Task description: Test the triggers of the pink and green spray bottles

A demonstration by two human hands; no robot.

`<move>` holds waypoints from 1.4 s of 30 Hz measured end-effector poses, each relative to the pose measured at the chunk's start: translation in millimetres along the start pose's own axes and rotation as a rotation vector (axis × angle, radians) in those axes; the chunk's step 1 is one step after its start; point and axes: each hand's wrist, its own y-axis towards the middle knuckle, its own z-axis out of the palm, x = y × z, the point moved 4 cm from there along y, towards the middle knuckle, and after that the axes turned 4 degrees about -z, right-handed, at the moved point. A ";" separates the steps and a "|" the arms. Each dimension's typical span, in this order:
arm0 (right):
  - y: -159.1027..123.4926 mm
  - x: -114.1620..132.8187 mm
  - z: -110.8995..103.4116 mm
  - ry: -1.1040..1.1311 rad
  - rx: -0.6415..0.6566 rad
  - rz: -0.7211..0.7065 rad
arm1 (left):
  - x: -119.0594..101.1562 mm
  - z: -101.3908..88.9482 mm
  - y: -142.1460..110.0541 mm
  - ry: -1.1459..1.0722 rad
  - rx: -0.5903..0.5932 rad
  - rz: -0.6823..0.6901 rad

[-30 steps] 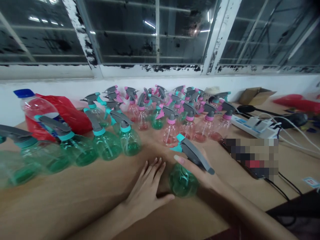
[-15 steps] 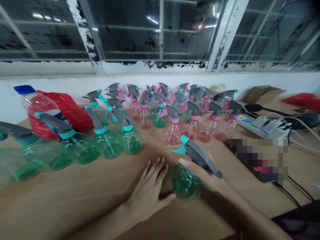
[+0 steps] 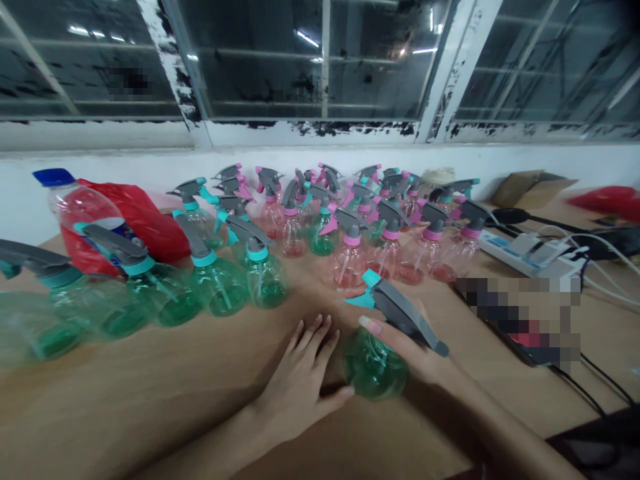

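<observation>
My right hand point(image 3: 407, 343) is wrapped round the neck of a green spray bottle point(image 3: 375, 370) with a grey and turquoise trigger head. The thumb lies across the neck; most of the other fingers are hidden behind the bottle. Flat on the wooden table point(image 3: 210, 380), my left hand point(image 3: 300, 377) has its fingers stretched out, its thumb close to the base of the held bottle. Beyond the left hand stands another green spray bottle point(image 3: 265, 283), in a row of several running to the left. Pink spray bottles point(image 3: 349, 260) stand in a cluster behind the held one.
A clear bottle with a blue cap point(image 3: 55, 177) and a red plastic bag point(image 3: 155, 227) are at the back left. On the right are a phone-like device point(image 3: 525, 340) with cables, a white power strip point(image 3: 530, 253) and a cardboard box point(image 3: 530, 188). A wall with windows closes off the back.
The whole view has shifted very slightly. Both hands and the held spray bottle keep the same position and grip.
</observation>
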 end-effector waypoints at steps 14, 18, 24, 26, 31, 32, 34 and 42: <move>0.9 2.3 -0.4 -0.021 -0.001 -0.031 | 0.3 1.0 -1.0 0.010 0.020 -0.002; 1.4 4.2 0.0 -0.005 -0.003 -0.077 | 1.1 2.7 -1.5 0.015 0.006 0.004; 0.5 3.0 -0.8 0.008 0.006 -0.093 | 1.5 2.7 -1.4 0.038 0.019 0.001; -0.7 1.9 -1.1 0.049 0.023 -0.091 | 1.0 1.7 -1.4 0.040 0.013 0.005; -1.5 0.6 -1.0 0.123 0.041 -0.094 | 0.9 1.1 -1.2 0.038 -0.008 0.007; -0.6 0.5 -1.0 0.120 0.029 -0.080 | 1.0 1.3 -1.1 0.038 -0.006 0.006; 2.0 0.2 -0.4 0.096 0.008 -0.037 | 1.0 1.8 -0.8 0.041 0.012 0.006; 1.0 -7.0 2.1 0.097 -0.029 0.043 | 2.1 3.0 -0.9 0.048 0.031 0.006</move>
